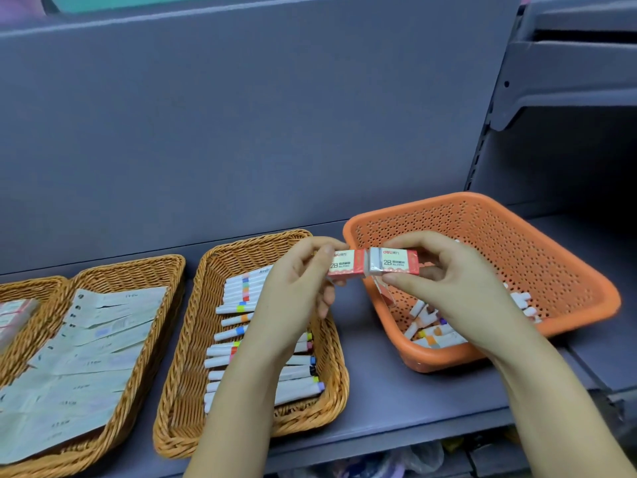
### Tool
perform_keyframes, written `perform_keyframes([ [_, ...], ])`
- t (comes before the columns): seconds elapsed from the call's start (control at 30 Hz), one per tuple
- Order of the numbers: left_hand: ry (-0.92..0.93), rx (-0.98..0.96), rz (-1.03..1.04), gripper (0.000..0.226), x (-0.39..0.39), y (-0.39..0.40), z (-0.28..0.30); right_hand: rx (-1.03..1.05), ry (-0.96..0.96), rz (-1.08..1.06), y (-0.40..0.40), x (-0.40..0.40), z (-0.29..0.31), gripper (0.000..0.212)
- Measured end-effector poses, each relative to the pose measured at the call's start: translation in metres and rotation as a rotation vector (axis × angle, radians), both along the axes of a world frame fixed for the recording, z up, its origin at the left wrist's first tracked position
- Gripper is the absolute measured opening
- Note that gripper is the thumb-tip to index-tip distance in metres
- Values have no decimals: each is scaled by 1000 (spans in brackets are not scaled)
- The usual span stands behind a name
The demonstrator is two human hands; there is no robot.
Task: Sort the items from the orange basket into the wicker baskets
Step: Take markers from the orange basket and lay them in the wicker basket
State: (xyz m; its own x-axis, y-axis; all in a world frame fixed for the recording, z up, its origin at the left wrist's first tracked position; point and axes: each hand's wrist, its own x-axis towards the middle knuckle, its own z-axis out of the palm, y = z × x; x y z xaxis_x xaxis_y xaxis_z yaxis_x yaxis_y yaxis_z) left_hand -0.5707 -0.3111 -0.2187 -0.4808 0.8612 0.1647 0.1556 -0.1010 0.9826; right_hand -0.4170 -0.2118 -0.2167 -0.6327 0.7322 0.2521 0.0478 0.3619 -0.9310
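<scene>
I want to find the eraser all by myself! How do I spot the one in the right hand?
Find the orange basket on the grey shelf. Above its near-left corner, two hands hold small red-and-white erasers end to end. The right hand's eraser is the one on the right, over the orange basket, with its whole "2B" label showing, while the left eraser is partly covered by fingers.

Shelf crowded in front, open above

Three wicker baskets (193, 343) and the orange basket (586, 294) line the grey shelf (379, 401), leaving only a narrow bare strip between the marker-filled wicker basket and the orange one, plus the shelf's front edge. The back panel (241, 132) closes off the rear, and a bracket (510, 112) juts out at upper right. Both hands (293, 294) holding erasers (374, 267) hang over that strip.
</scene>
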Motion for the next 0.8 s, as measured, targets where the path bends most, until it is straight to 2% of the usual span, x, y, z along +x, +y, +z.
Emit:
perform_keyframes([
  [0.07,-29,-37,-35,24,-6,-2,-2,18,-24,-11,-2,-3,-1,33],
  [0.17,-107,-127,-123,12,-14,-11,-5,-2,-44,-26,-9,-10,-7,32],
  [0.23,-80,-147,-157,16,-20,-18,-9,4,-64,-39,-13,-15,-10,31],
  [0.4,289,-187,-61,17,-40,-32,-12,121,-142,-43,-27,-31,-14,29],
  [0.53,548,-240,-1,23,-55,-44,-13,305,-243,-35,-35,-47,-17,25],
  [0.67,676,-310,49,26,-61,-61,-13,439,-307,0,-40,-61,-17,23],
  [0.8,768,-340,186,27,-65,-80,-11,579,-362,48,-46,-78,-16,27],
])
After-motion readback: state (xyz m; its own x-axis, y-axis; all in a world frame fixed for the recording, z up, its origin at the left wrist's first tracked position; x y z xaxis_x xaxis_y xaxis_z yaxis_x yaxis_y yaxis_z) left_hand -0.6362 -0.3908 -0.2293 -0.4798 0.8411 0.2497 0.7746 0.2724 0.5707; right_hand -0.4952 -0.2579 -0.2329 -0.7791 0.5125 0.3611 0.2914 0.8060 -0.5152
